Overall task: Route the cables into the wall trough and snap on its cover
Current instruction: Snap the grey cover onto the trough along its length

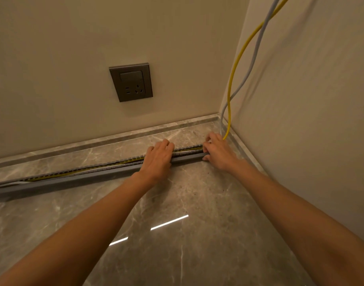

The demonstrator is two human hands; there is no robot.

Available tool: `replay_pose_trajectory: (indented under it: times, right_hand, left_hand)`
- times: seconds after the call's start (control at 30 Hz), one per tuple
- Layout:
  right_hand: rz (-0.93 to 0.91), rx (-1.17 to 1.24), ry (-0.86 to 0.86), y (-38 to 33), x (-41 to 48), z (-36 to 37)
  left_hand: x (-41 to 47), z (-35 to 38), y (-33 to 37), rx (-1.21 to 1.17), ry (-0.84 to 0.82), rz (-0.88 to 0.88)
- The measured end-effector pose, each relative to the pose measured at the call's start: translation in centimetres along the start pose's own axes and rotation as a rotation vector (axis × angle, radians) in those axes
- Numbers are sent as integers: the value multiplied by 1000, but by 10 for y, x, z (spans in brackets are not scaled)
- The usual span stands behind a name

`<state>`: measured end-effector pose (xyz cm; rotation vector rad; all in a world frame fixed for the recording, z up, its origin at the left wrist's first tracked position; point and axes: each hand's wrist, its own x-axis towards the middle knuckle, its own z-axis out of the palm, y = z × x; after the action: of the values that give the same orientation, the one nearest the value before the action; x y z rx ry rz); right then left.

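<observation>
A long grey slotted trough (90,171) lies on the marble surface, running from the left edge toward the right corner. A yellow cable (236,65) and a grey cable (253,56) hang down the corner wall and run into the trough's right end; yellow shows inside the open trough. A flat grey strip (187,158), apparently the cover, lies along the trough's near side. My left hand (157,159) rests flat on top of the trough, fingers spread. My right hand (217,152) pinches the trough's right end where the cables enter.
A dark wall socket (131,81) sits on the back wall above the trough. A raised marble ledge (115,136) borders the back and right walls. The side wall (311,100) closes in on the right. Polished marble (187,234) spreads toward me.
</observation>
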<state>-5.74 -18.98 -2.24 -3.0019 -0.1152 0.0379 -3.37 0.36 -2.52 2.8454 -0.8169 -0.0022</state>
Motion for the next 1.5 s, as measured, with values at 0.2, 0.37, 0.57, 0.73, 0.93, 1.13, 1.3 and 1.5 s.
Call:
replay_pose_trajectory:
  times: [0.2, 0.37, 0.57, 0.73, 0.93, 1.13, 1.3, 1.5]
  right_hand:
    - [27, 95, -74, -2, 8, -7]
    - [76, 189, -87, 0, 13, -14]
    - [57, 189, -73, 5, 15, -15]
    - [23, 185, -98, 8, 12, -13]
    - [-13, 192, -59, 10, 6, -9]
    - [-50, 180, -148, 18, 7, -7]
    - [-92, 126, -165, 19, 7, -6]
    - [-119, 88, -146, 19, 6, -5]
  left_hand:
    - [18, 4, 18, 54, -86, -12]
    - [22, 11, 36, 70, 28, -17]
    - [26, 10, 33, 114, 30, 65]
    - [22, 9, 36, 159, 61, 139]
    - [21, 7, 40, 117, 1, 96]
    - [19, 7, 47, 127, -42, 42]
    - [19, 6, 46, 128, -56, 23]
    - [28, 2, 46, 89, -71, 11]
